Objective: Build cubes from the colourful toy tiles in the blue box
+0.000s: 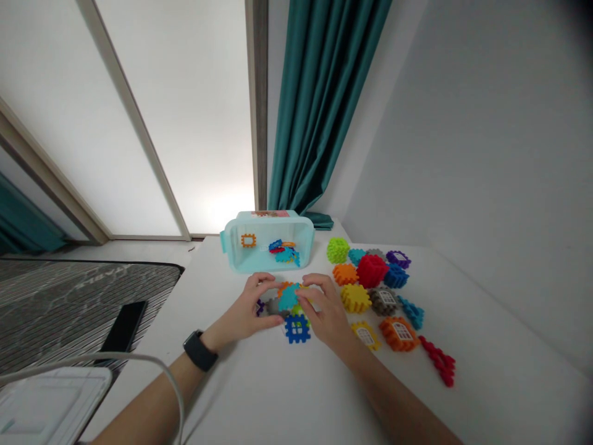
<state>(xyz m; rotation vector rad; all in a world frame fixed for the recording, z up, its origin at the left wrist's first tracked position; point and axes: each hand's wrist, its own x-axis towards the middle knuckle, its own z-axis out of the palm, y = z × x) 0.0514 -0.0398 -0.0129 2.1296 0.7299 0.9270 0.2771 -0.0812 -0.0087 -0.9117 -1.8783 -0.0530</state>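
My right hand [324, 309] holds a light blue toothed building piece [289, 297] by its edge between thumb and fingers, above a small pile of similar pieces. Around the left side of that pile curves my left hand [248, 309], thumb and fingers apart, close to a grey piece [273, 307]. A purple piece [260, 307] shows partly behind the left fingers. Just below the light blue piece lies a dark blue window piece [297, 329], with a green piece [299, 308] partly hidden above it. Orange shows at the back of the pile.
A pale aqua bin [231, 262] with several pieces inside lies behind my hands. To the right are stacked pieces: a red stack [372, 271], a yellow stack [356, 299], an orange window stack [398, 334] and red figures [438, 361]. A white cable [157, 363] crosses the lower left.
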